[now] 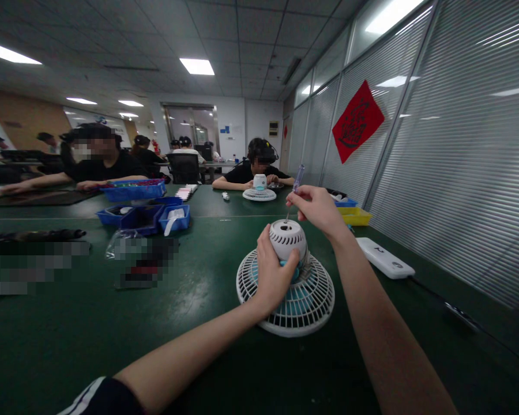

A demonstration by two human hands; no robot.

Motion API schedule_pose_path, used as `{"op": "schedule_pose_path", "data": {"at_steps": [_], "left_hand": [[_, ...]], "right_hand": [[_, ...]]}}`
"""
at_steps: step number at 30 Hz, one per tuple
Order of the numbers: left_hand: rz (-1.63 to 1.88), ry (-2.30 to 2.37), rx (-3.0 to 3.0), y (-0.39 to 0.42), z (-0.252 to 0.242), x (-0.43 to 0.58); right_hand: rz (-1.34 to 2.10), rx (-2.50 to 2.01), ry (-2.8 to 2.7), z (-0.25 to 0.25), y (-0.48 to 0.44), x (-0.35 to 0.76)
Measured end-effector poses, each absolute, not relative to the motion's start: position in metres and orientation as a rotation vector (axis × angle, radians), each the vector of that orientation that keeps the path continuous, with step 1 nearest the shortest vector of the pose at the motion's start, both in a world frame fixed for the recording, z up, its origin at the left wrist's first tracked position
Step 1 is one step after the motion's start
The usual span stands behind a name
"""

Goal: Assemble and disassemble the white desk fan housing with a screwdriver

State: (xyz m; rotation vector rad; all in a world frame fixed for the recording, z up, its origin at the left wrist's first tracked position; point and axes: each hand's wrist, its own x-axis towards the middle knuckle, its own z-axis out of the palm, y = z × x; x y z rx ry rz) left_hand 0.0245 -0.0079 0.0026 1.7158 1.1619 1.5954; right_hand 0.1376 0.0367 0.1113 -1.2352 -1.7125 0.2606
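A small white fan [305, 300] lies grille-down on the green table [69, 340], its round motor housing [288, 236] pointing up and blue blades showing through the grille. My left hand [273, 274] is wrapped round the side of the housing. My right hand [316, 207] pinches a screwdriver [297, 180] with a clear bluish handle, held upright, its thin shaft reaching down to the top of the housing.
A white power strip [384, 258] with a dark cable lies to the right. Blue bins [143, 216] and a plastic bag [123, 242] sit at the left. A yellow tray [354, 215] stands beyond my right hand. Across the table a person works on another fan [259, 193]. More people sit at the left.
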Motion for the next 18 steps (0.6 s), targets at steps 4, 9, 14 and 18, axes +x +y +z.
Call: {"op": "schedule_pose_path", "data": {"at_steps": [4,9,14,18], "left_hand": [[1.584,1.17,1.715,-0.0083,0.0035,0.0246],[1.582,1.167,1.716,-0.008,0.0031,0.0245],[1.595,1.159,1.728,-0.0075,0.0026,0.0247],[1.579,1.165,1.724,-0.0078,0.0031,0.0248]], "right_hand": [[0.193,-1.289,-1.691,0.1132,0.0335,0.1365],[0.306,-1.253,-1.632,0.1135,0.0328,0.1343],[0.362,-1.217,-1.635,0.1117,0.0355,0.1343],[0.391,-1.177,-1.666,0.1102,0.0381,0.1345]]}}
